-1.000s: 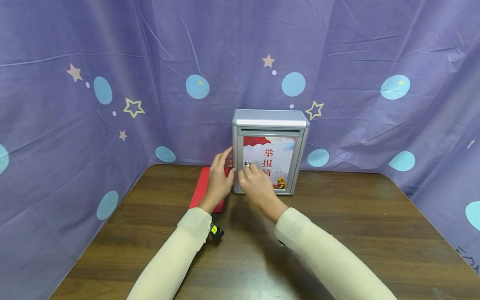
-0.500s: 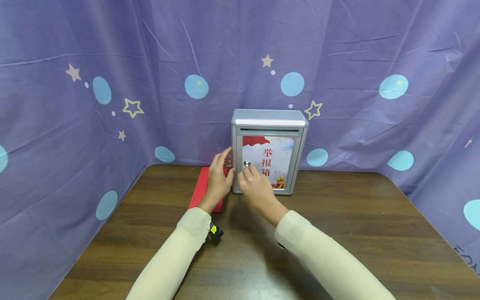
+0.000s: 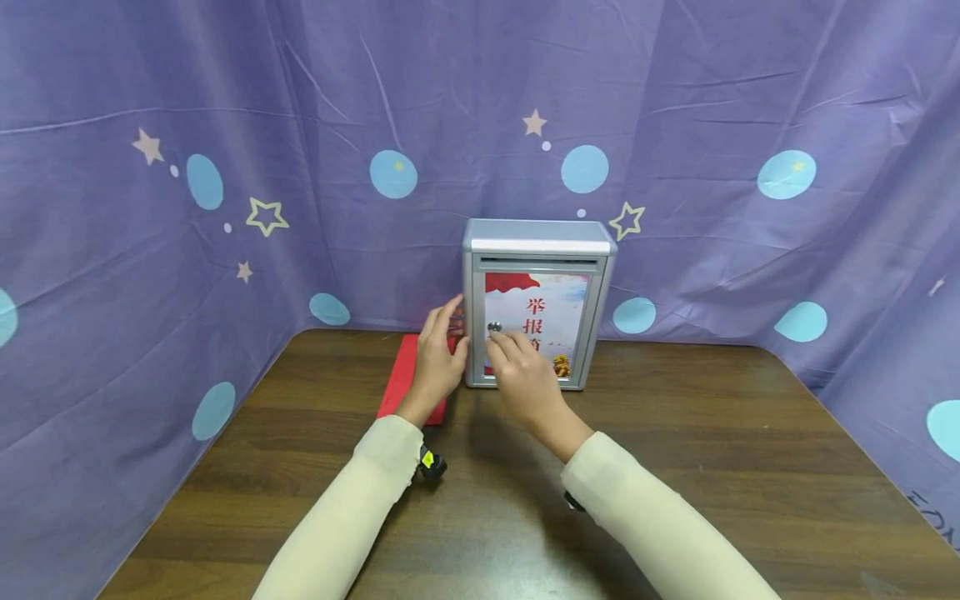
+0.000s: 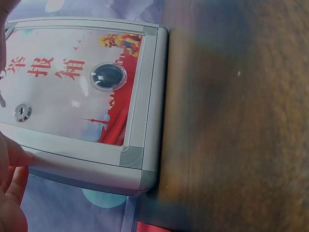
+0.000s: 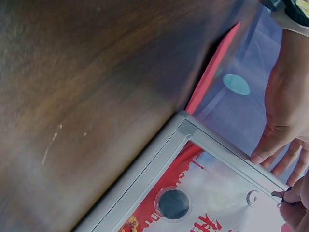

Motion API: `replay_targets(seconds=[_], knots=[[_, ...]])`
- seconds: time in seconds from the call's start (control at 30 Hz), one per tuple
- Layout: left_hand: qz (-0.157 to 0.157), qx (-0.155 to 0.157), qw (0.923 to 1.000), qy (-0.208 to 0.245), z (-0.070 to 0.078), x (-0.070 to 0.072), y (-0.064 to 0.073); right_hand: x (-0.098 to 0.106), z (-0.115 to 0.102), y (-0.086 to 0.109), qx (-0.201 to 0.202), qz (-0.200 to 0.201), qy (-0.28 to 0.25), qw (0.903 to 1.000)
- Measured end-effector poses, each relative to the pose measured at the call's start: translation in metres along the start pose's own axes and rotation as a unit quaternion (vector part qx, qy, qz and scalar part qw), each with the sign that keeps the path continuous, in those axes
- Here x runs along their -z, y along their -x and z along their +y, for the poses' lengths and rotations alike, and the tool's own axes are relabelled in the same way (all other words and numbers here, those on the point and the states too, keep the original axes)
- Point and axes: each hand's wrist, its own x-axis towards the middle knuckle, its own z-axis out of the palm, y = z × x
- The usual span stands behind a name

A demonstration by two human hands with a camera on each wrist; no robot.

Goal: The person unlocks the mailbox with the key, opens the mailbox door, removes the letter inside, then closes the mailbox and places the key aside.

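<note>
A grey metal drop box [image 3: 544, 235] with a top slot and red Chinese lettering stands upright on the table, its door shut. My left hand [image 3: 437, 358] rests with its fingers along the box's left side. In front of the door, my right hand [image 3: 525, 375] pinches a small key [image 5: 277, 194] between thumb and fingers. The key's tip shows in the right wrist view, apart from the lock. In the left wrist view the round lock [image 4: 22, 112] has a bare keyhole. A dark round window [image 4: 108, 77] sits low on the door.
A flat red piece [image 3: 401, 375], like an envelope or folder, lies on the wooden table [image 3: 697, 467] left of the box, partly under my left hand and forearm. A purple patterned curtain [image 3: 480, 83] hangs close behind the box and along the sides.
My right hand has drawn back from the lock, slightly right and down, with the key in its fingers. The left hand and the box have stayed in place.
</note>
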Motion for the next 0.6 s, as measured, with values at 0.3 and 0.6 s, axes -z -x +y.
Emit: replay_targets(seconds=[0.3,0.6], knots=[[0.000,0.011,0.9999,0.006,0.0003,-0.0004,0.0000,0.0065,-0.0016,0.0005,-0.090,0.026,-0.122,0.9881],[-0.003,0.007,1.0000,0.002,0.0005,0.0005,-0.0002,0.0085,-0.0019,-0.0006,-0.192,0.027,-0.195,0.9615]])
